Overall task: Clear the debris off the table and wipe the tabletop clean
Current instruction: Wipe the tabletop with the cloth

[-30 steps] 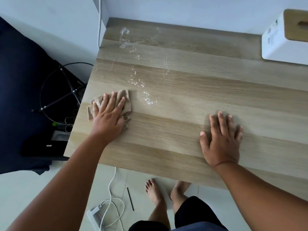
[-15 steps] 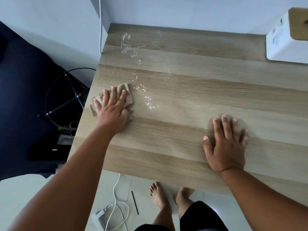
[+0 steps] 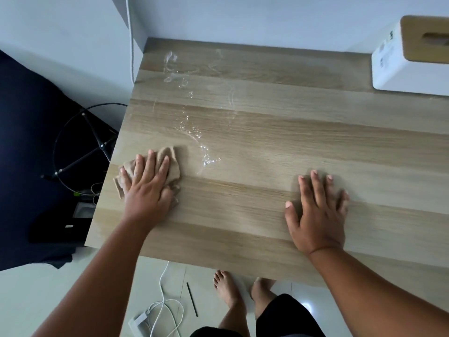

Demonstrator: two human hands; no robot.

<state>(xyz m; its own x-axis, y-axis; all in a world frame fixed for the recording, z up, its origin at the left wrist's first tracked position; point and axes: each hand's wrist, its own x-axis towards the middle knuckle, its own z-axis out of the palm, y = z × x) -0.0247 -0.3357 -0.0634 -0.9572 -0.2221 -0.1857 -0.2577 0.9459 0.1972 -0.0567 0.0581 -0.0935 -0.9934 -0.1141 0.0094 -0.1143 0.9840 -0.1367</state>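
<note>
Back toward the table edge, cloth (image 3: 170, 161) lies under flattened left hand (image 3: 148, 188).

1. Looks like a room in a home: pale wood-grain table (image 3: 279, 147) pushed into a corner of plain white walls (image 3: 243, 18).
2. White tissue box with a wooden lid (image 3: 410, 59) at the table's far right edge.
3. Bare feet (image 3: 226, 290) on light floor tiles (image 3: 29, 300) below the near edge.
4. White charger and coiled cable (image 3: 158, 312) loose on the floor; dark fabric (image 3: 26, 142) and a black wire stand (image 3: 87, 144) beside the left edge.
</note>
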